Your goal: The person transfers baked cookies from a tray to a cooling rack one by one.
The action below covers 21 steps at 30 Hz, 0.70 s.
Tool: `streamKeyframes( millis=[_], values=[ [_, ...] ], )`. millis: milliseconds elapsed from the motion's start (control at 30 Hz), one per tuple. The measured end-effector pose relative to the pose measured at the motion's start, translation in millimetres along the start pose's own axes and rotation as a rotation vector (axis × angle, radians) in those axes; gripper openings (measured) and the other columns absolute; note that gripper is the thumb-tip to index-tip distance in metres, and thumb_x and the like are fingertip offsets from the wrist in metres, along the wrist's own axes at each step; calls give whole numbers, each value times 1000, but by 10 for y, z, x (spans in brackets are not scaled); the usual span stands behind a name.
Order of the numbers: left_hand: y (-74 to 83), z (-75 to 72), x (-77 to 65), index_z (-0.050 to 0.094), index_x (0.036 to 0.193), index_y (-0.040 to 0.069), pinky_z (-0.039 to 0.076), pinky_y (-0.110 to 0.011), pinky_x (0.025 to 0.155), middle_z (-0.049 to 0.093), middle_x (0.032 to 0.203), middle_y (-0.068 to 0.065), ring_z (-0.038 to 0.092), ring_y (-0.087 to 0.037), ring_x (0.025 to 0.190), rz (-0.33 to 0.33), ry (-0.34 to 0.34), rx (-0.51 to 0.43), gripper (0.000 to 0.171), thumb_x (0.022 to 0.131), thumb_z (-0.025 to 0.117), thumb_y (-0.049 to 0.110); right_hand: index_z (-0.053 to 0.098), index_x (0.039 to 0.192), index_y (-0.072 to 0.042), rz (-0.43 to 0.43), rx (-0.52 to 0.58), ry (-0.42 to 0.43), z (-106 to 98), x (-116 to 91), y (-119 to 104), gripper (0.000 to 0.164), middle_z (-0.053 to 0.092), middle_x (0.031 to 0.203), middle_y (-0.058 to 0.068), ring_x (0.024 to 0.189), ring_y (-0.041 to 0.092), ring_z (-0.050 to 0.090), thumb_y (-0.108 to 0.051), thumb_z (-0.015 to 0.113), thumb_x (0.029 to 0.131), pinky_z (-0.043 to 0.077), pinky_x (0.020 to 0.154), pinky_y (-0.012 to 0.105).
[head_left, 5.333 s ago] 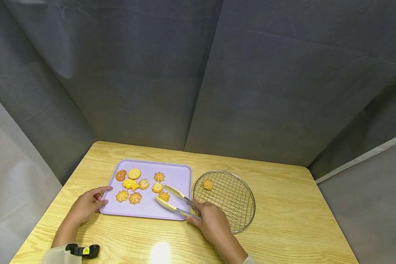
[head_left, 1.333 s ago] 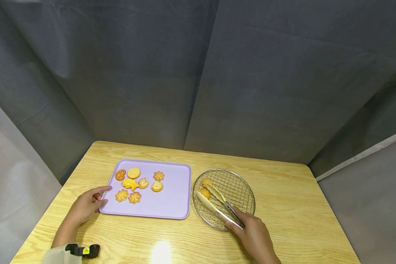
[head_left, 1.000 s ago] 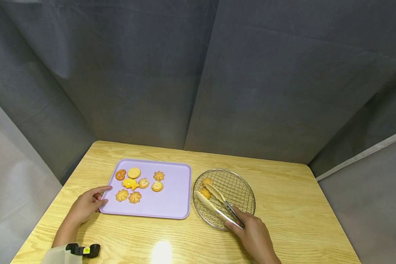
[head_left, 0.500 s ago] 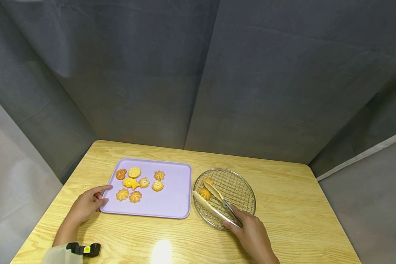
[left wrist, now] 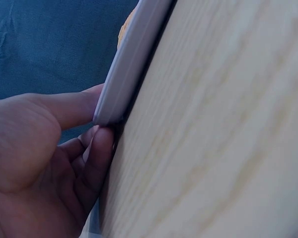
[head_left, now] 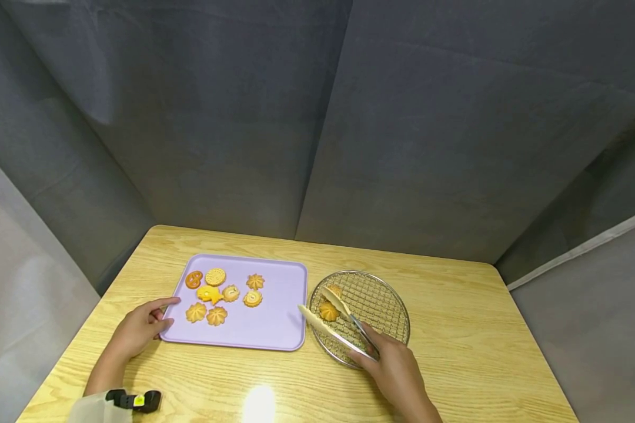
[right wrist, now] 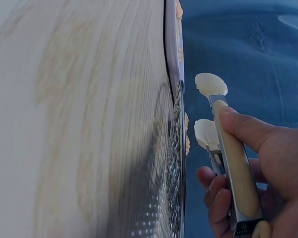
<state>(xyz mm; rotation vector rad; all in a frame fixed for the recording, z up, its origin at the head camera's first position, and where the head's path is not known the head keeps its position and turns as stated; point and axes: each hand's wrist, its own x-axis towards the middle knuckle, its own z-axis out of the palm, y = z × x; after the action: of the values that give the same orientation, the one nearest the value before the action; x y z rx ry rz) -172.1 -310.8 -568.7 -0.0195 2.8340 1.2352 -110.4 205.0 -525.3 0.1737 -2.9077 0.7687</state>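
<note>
My left hand (head_left: 137, 330) pinches the left edge of a lilac tray (head_left: 275, 276), thumb on one side and fingers on the other in the left wrist view. Several cookies lie on the tray, among them a pretzel (head_left: 193, 279), a fish-shaped cookie (head_left: 209, 294) and a round cookie (head_left: 215, 277). My right hand (head_left: 394, 367) holds a pair of tongs (right wrist: 236, 163) with pale tips, spread apart and gripping nothing. The tips hover above a round wire rack (head_left: 378, 299). On the rack's left side sit a flower-shaped cookie (head_left: 328, 311) and a swirl cookie (head_left: 335, 291), the latter partly hidden by a tong tip.
Tray and rack stand side by side on a wooden table (head_left: 455, 329). Grey curtain panels (head_left: 243, 147) rise behind and at both sides. A black band (head_left: 133, 402) is around my left wrist.
Over several seconds, a flower-shaped cookie went from the tray to the rack with the tongs. Since then the tongs have spread and shifted left, off the cookie. My left hand stays put.
</note>
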Motion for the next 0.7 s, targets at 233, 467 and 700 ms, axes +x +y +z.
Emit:
streamKeyframes(
  millis=[233,467,700],
  values=[
    [1,5,1,62,140,4,47,-27,57,49,92,-8,49,-15,71,-4,-1,-6,44,96,69,3,65,141,-17,-20,1,4,52,54,-80,66,55,76,-16,72,7,53,-46,82,84,53,73,36],
    [-13,0,16,62,140,5,48,-27,57,48,92,-8,49,-15,70,1,-2,-6,44,96,68,4,64,142,-16,-28,9,-10,110,109,-154,70,52,74,-18,69,6,51,-47,83,82,49,72,33],
    [-4,8,9,61,142,5,48,-27,57,48,93,-8,49,-17,71,-16,-13,-14,46,97,68,3,66,140,-16,-65,-5,5,170,162,-201,70,52,73,-17,68,6,50,-48,83,81,48,70,35]
  ],
)
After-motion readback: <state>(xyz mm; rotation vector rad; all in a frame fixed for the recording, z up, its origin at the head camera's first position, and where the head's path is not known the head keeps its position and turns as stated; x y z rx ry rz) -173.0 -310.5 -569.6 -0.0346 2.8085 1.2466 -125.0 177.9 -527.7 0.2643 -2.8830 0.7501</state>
